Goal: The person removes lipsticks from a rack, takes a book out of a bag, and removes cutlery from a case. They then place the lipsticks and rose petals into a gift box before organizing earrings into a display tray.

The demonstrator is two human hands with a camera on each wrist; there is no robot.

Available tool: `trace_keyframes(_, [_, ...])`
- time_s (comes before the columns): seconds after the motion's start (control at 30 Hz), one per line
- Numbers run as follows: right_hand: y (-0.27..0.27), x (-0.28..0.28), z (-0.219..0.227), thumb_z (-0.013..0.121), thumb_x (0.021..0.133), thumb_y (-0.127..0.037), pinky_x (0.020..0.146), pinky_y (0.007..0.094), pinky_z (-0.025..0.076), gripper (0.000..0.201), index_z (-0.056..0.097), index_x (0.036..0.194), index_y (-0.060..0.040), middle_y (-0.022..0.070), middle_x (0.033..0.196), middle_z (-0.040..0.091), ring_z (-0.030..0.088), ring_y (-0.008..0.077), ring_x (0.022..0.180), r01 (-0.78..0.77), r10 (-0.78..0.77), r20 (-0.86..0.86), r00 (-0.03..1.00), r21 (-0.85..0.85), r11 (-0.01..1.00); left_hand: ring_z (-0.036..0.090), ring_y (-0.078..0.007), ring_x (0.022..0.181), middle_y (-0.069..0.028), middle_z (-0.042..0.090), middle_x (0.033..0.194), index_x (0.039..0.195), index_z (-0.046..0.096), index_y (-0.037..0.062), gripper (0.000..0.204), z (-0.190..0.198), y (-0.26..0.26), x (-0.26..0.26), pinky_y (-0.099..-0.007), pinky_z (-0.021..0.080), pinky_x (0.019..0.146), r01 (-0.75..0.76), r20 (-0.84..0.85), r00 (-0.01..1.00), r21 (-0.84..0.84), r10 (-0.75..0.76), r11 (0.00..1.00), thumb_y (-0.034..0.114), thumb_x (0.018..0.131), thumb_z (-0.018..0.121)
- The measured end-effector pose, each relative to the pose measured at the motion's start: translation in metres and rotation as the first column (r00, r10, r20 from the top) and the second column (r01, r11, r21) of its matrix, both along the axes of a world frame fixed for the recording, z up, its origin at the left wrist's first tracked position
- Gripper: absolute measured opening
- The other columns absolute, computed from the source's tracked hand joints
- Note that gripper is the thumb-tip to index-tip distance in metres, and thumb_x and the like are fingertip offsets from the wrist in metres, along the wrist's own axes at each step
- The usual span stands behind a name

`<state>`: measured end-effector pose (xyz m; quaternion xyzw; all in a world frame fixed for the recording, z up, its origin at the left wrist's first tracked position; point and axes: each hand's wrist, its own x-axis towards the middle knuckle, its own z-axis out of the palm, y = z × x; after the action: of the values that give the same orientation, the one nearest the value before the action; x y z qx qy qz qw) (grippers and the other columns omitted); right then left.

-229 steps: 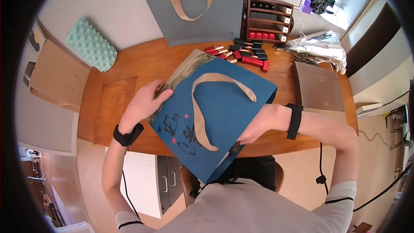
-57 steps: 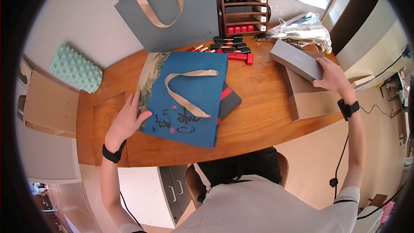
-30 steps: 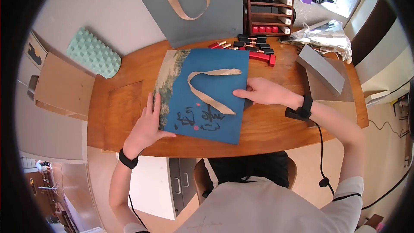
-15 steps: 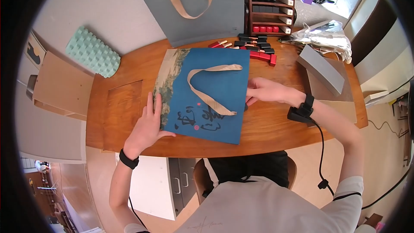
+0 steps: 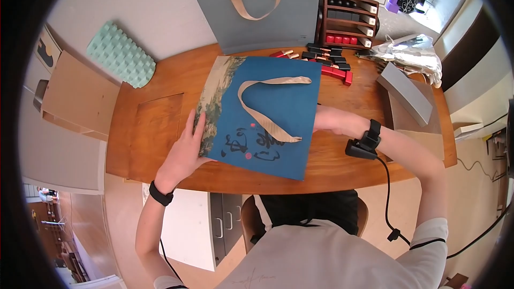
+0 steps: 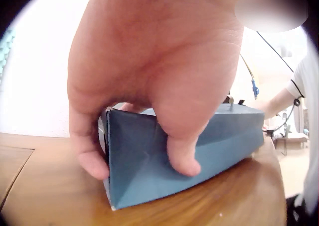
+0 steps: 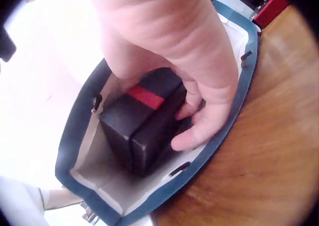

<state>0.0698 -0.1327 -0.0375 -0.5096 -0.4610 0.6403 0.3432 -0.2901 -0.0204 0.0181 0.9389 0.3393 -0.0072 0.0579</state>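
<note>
A blue paper gift bag (image 5: 278, 101) with a beige ribbon handle (image 5: 247, 94) and dark lettering lies on its side on the wooden table. My left hand (image 5: 182, 155) grips its bottom corner; in the left wrist view the thumb (image 6: 183, 158) presses the side panel and a finger (image 6: 90, 158) bends over the bottom panel. My right hand (image 5: 334, 120) reaches into the mouth on the right, mostly hidden from the head view. In the right wrist view, its thumb and fingers straddle a black box (image 7: 144, 119) with a red band, inside the white-lined bag.
A grey lid or box (image 5: 405, 93) leans across a brown box (image 5: 415, 134) at the right. Behind the bag lie red and black lipsticks (image 5: 334, 69), a wooden rack (image 5: 349, 18), a large grey bag (image 5: 262, 16) and a silver-wrapped bundle (image 5: 409, 56).
The bag went from tilted up to lying flat, with the black box sticking out at 1.9 s. My right hand left the grey piece on the brown box, then moved deeper into the bag's mouth.
</note>
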Motion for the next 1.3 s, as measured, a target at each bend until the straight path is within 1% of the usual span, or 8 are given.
trace_keyframes(0.17, [-0.001,0.017,-0.011,0.069,0.094,-0.046,0.088,0.0310,0.057,0.075,0.046,0.148,0.0000,0.0157,0.132,0.063,0.067,0.0185,0.111,0.066,-0.067,-0.039,0.997,-0.037,0.997,0.070,-0.0404,0.089,-0.0244,0.070,0.109,0.157,0.039,0.0116,0.086,0.003,0.009,-0.014,-0.0427,0.056,0.078,-0.177,0.165,0.962,-0.229,0.217,0.957,-0.003,0.081,0.077])
trace_keyframes(0.27, [-0.003,0.026,-0.024,0.067,0.095,-0.047,0.092,0.0334,0.056,0.076,0.044,0.150,-0.0006,0.0133,0.132,0.064,0.065,0.0180,0.115,0.089,-0.094,-0.072,0.993,-0.074,0.993,0.069,-0.0377,0.073,-0.0203,0.069,0.079,0.150,0.048,0.0081,0.073,-0.007,0.012,-0.020,-0.0414,0.054,0.069,-0.200,0.282,0.932,-0.125,0.228,0.972,-0.010,0.082,0.068])
trace_keyframes(0.47, [-0.016,0.022,0.003,0.060,0.101,-0.044,0.092,0.0333,0.058,0.065,0.047,0.148,-0.0009,0.0094,0.132,0.065,0.065,0.0156,0.116,0.090,-0.093,-0.079,0.992,-0.049,0.995,0.068,-0.0347,0.082,-0.0182,0.068,0.091,0.141,0.057,0.0048,0.063,0.001,0.015,-0.016,-0.0399,0.055,0.076,-0.224,0.320,0.906,-0.197,0.278,0.955,-0.015,0.081,0.060])
trace_keyframes(0.57, [-0.021,0.019,0.013,0.057,0.104,-0.044,0.090,0.0332,0.059,0.060,0.049,0.146,-0.0017,0.0086,0.131,0.066,0.067,0.0154,0.114,0.120,-0.123,-0.052,0.991,-0.055,0.991,0.064,-0.0361,0.105,-0.0200,0.065,0.117,0.136,0.058,0.0016,0.059,0.003,0.004,-0.005,-0.0423,0.053,0.090,-0.038,0.366,0.929,0.263,-0.063,0.964,-0.016,0.080,0.057])
trace_keyframes(0.73, [-0.017,0.021,0.025,0.054,0.105,-0.043,0.088,0.0344,0.060,0.057,0.051,0.144,-0.0021,0.0090,0.131,0.067,0.070,0.0170,0.110,0.107,-0.111,-0.128,0.986,-0.035,0.994,0.057,-0.0422,0.121,-0.0188,0.056,0.136,0.130,0.061,0.0038,0.054,0.028,-0.050,0.027,-0.0497,0.049,0.102,0.294,0.388,0.816,0.359,-0.428,0.886,-0.002,0.077,0.068])
trace_keyframes(0.87, [-0.007,0.015,0.035,0.057,0.105,-0.037,0.086,0.0373,0.063,0.050,0.054,0.140,-0.0019,0.0094,0.128,0.069,0.072,0.0177,0.106,0.128,-0.136,-0.178,0.975,-0.053,0.990,0.056,-0.0372,0.126,-0.0141,0.054,0.139,0.119,0.064,0.0186,0.044,0.026,-0.084,0.056,-0.0526,0.050,0.103,0.594,0.112,0.644,0.550,-0.757,0.587,0.018,0.078,0.079])
trace_keyframes(1.2, [-0.007,0.022,0.036,0.062,0.102,-0.033,0.077,0.0414,0.066,0.050,0.055,0.139,0.0001,0.0100,0.123,0.071,0.075,0.0200,0.097,0.021,-0.030,-0.172,0.985,-0.052,0.998,0.053,-0.0354,0.128,-0.0115,0.046,0.146,0.127,0.056,0.0280,0.046,0.010,-0.098,0.076,-0.0520,0.053,0.102,0.670,-0.027,0.546,0.615,-0.838,0.416,0.028,0.086,0.077])
trace_keyframes(1.3, [0.006,0.046,0.028,0.069,0.097,-0.034,0.079,0.0274,0.058,0.049,0.060,0.135,-0.0034,0.0019,0.116,0.071,0.068,0.0072,0.097,-0.018,-0.023,-0.148,0.989,-0.265,0.964,0.059,-0.0323,0.119,-0.0131,0.051,0.141,0.126,0.055,0.0247,0.044,0.019,-0.098,0.080,-0.0473,0.055,0.094,0.697,-0.030,0.560,0.556,-0.828,0.452,0.024,0.086,0.074])
